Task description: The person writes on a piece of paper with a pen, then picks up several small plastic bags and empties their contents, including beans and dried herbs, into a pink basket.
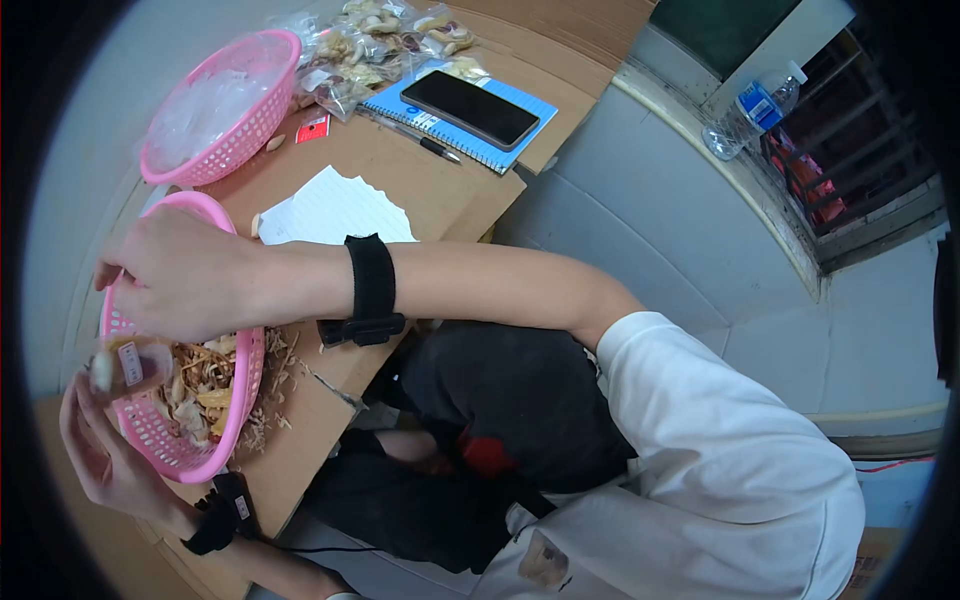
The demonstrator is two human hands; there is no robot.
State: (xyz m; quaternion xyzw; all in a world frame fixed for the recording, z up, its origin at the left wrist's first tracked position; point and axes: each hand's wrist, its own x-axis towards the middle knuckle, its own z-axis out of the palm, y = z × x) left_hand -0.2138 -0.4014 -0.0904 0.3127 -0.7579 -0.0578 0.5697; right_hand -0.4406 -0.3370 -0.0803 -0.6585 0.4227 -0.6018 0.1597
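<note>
A small clear plastic bag [138, 368] with a white printed label hangs over the near basket, with brownish contents blurred inside. My left hand [105, 445] has its fingertips closed on the bag's lower left end. Just above it, my right hand [185, 275] is curled with the back of the hand towards me, over the basket's upper part. Its fingertips are mostly hidden, so what it holds cannot be made out. Under both hands stands a pink perforated basket [250, 385], tilted in view, holding dried brown strips and pale yellowish pieces [205, 385].
Another pink basket [285, 105] holds clear plastic bags. Beyond it lie several filled packets [370, 45]. A phone [470, 105] rests on a blue spiral notebook [540, 112], beside a pen [437, 150]. Torn lined paper [335, 208] and brown scraps [272, 395] lie on the cardboard.
</note>
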